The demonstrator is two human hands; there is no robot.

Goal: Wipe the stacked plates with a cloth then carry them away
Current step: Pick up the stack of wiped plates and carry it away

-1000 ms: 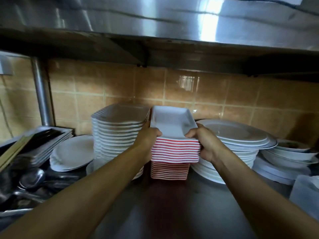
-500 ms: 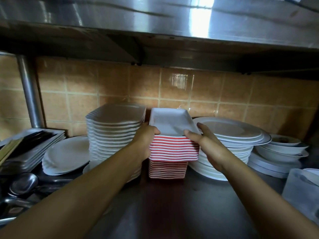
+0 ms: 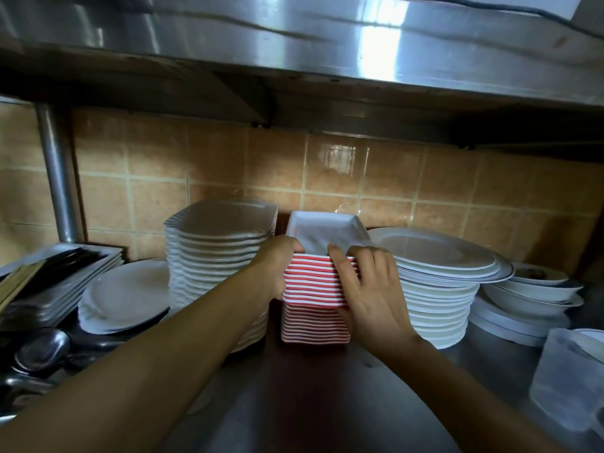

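Note:
A stack of rectangular plates with red-and-white striped sides (image 3: 310, 282) stands on the steel counter (image 3: 327, 407) against the tiled wall. Its top plate (image 3: 323, 230) is white inside. The upper part of the stack sits offset from the lower part (image 3: 310, 325). My left hand (image 3: 274, 266) grips the left side of the upper part, thumb over the rim. My right hand (image 3: 369, 299) holds the front right corner, thumb on the top rim and fingers wrapped round the right side. No cloth is in view.
A tall stack of white wavy plates (image 3: 215, 256) stands close on the left, round white plates (image 3: 438, 289) and bowls (image 3: 539, 289) on the right. A plastic jug (image 3: 568, 380) sits near right; trays (image 3: 58, 279) and ladles (image 3: 42, 351) lie left. A steel shelf (image 3: 294, 44) hangs low overhead.
My right hand let go of the stack's right side, opened, then moved to the front right corner and took hold again. My left hand kept its grip.

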